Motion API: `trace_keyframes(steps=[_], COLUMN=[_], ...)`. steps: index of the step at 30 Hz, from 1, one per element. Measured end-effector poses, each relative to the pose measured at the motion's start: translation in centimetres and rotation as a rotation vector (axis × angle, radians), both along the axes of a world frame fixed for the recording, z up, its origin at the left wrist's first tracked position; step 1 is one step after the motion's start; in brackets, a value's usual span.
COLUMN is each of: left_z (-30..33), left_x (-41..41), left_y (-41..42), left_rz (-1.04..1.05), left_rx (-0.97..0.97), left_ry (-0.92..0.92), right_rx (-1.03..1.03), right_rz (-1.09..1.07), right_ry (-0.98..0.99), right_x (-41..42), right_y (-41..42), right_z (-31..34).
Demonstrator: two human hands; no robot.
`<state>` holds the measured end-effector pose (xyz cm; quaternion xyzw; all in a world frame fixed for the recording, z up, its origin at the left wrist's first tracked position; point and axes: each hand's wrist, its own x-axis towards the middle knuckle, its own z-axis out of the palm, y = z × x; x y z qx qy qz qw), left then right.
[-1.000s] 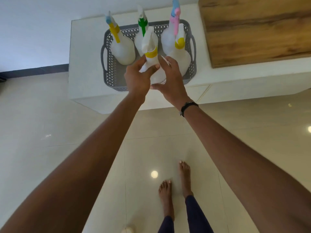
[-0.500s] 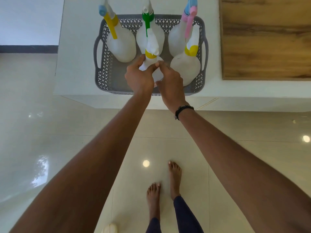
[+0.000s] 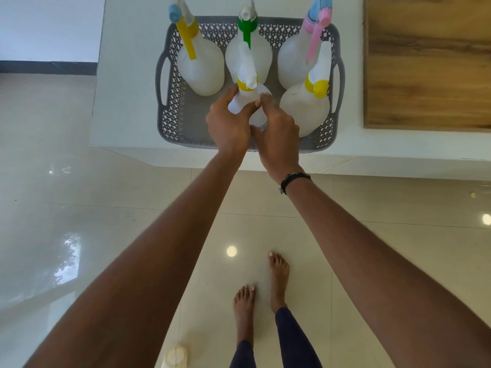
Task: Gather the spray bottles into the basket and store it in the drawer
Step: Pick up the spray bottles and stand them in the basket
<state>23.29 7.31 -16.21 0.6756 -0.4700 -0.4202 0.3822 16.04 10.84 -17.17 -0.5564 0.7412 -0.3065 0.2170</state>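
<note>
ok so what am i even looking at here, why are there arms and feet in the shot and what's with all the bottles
No machine here: a person wears a camera on the head, looking down, so you see their own arms and bare feet. On a white counter sits a grey perforated plastic basket holding four white spray bottles, with yellow, green, pink and yellow-collared tops. Both hands, the left hand and the right hand, have their grip on a fifth white spray bottle with a yellow collar over the basket's front middle. A wooden board lies to the right.

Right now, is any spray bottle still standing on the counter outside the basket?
No, all five bottles sit within the grey basket, the front one held by both hands.
</note>
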Motion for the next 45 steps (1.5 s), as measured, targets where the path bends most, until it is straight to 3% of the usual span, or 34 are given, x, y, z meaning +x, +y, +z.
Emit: trace_keyframes(steps=[4,9,13,22,30,45], left_z=[0.3,0.7,1.0,-1.8,-4.3,-8.8], left_x=[0.7,3.3,6.8,16.3,24.6,37.3], left_y=[1.0,5.5,11.2,24.5,37.9,63.5], left_rz=[-0.056,-0.044,-0.072,-0.147,-0.096,0.135], left_rx=[-0.071,-0.201,-0.178,-0.028,0.161,0.464], left_ry=[-0.075,-0.171,-0.181,-0.206,-0.203,-0.160], right_rx=[-0.038,-0.268,-0.313,-0.056,0.354,0.548], right_rz=[-0.021,-0.122,-0.068,0.053,0.363,0.393], right_ry=[0.019,0.045,0.050,0.018,-0.184,-0.273], right_x=[0.0,1.3,3.5,9.9,14.1,24.5], right_y=[1.3,5.5,9.8,20.8,34.2,57.4], right_z=[0.5,1.2,1.5,-1.5,-4.8,-8.7])
